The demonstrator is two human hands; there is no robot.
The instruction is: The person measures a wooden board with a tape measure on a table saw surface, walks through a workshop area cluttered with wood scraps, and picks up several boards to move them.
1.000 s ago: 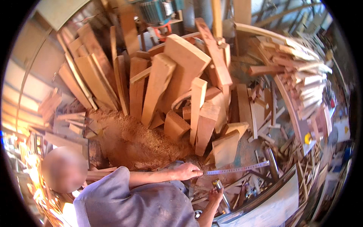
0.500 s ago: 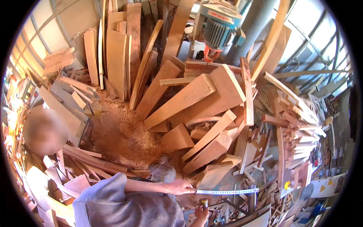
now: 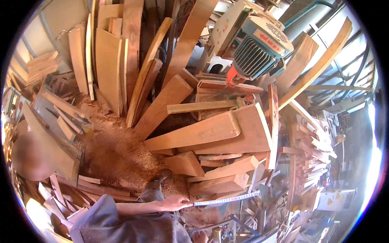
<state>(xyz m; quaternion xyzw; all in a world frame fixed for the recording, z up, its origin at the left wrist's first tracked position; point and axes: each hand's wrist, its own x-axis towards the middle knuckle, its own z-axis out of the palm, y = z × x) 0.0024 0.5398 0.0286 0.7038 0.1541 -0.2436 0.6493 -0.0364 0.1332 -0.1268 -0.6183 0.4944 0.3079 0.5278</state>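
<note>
My left arm in a grey sleeve reaches across the lower part of the view. My left hand [image 3: 177, 202] is closed in a pinch on one end of the white blade of a tape measure [image 3: 227, 199]. The blade stretches rightward, rising slightly, its far end free beside the wood offcuts; its case is not plain to see. At the lower edge, partly cut off, my right hand [image 3: 200, 237] lies left of a short metal post [image 3: 217, 234] with a yellowish top. What the right hand holds, if anything, is hidden.
Thick boards [image 3: 194, 133] lean and lie fanned out ahead. A motor with blue-green housing [image 3: 259, 52] stands beyond them. Sawdust [image 3: 117, 154] covers the floor to the left. A stack of sticks [image 3: 312, 162] fills the right. A co-worker's blurred head [image 3: 35, 156] is at far left.
The view has shifted, making the motor appear larger. My left hand and the tape blade now appear farther left. My right hand has moved left and down, away from the metal post.
</note>
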